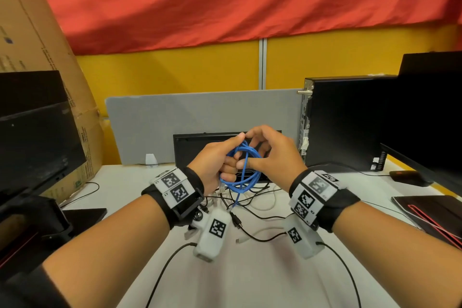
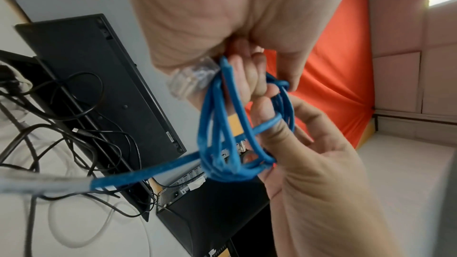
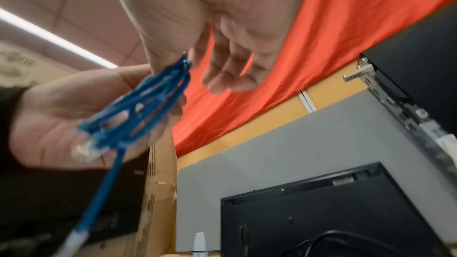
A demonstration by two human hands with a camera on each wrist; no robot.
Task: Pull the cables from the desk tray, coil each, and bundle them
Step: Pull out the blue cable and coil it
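Note:
A blue cable (image 1: 243, 170) is wound into a small coil and held above the white desk at centre. My left hand (image 1: 217, 160) grips the coil's left side, fingers curled round the loops and a clear plug (image 2: 193, 77). My right hand (image 1: 267, 155) pinches a strand (image 2: 267, 124) on the coil's right side under its thumb. The cable's free tail (image 1: 235, 202) hangs towards the desk. In the right wrist view the blue cable (image 3: 138, 108) lies across the left palm (image 3: 49, 114). Behind the hands stands a black tray (image 1: 197, 145).
Loose black and white cables (image 1: 252, 207) lie tangled on the desk under the hands. A PC tower (image 1: 345, 122) and monitor (image 1: 430, 120) stand at the right, another monitor (image 1: 37, 137) and a cardboard box (image 1: 37, 32) at the left. A grey partition (image 1: 200, 112) closes the back.

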